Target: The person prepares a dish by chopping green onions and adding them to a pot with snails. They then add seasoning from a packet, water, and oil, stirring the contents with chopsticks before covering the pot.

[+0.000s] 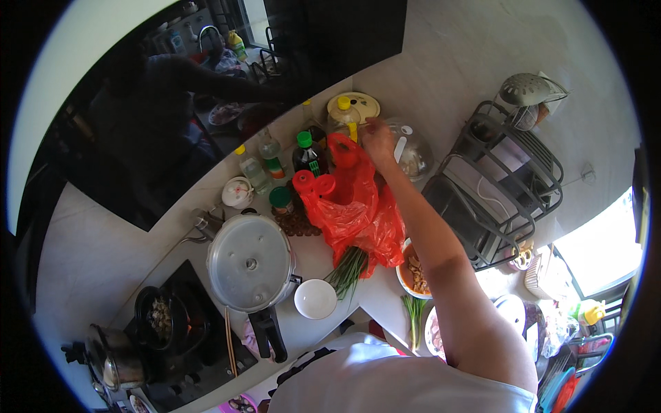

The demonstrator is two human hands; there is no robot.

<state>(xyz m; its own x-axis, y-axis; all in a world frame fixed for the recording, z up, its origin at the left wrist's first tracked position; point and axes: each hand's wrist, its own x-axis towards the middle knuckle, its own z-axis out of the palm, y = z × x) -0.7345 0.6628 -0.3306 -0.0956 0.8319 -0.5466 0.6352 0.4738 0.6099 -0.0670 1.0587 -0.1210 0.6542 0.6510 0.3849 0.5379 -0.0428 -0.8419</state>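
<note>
My right hand reaches into the back corner of the counter, its fingers curled between a clear bottle with a yellow cap and a transparent domed lid. What the fingertips touch is hidden. Just below the hand lies a red plastic bag, with long green stalks sticking out of its lower end. A dark bottle with a green cap stands left of the bag. Behind the hand, a round cream-coloured lid leans on the wall. My left hand is out of view.
A lidded pressure cooker stands left, its handle towards me, beside a white bowl. A black pan with food and a steel pot are on the cooktop. A black rack stands right, near a bowl of stew.
</note>
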